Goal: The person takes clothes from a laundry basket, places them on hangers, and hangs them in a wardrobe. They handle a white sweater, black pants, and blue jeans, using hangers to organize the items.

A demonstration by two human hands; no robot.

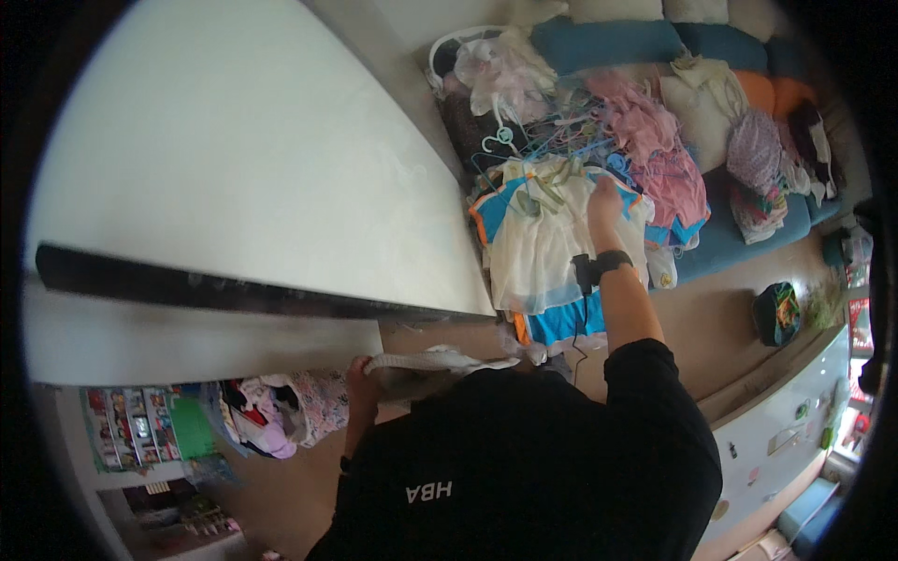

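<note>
My right hand (606,204) reaches over the heap of clothes on the sofa. Its fingers look closed at the upper right of a cream dress (543,252), beside a blue clothes hanger (617,165); what they hold, if anything, is hidden. That dress lies flat over blue, orange-edged garments (582,321). At the lower left, my left hand (361,376) is closed on one end of a white garment (435,360), which stretches across in front of my body. A hanger with a round pale-blue disc (505,136) sticks out above the dress.
A large white panel (253,159) with a dark edge fills the left. Pink clothes (645,122) and tangled hangers (566,131) cover the blue sofa (739,234). A dark bag (776,313) stands on the floor at right. Another clothes pile (271,416) lies lower left.
</note>
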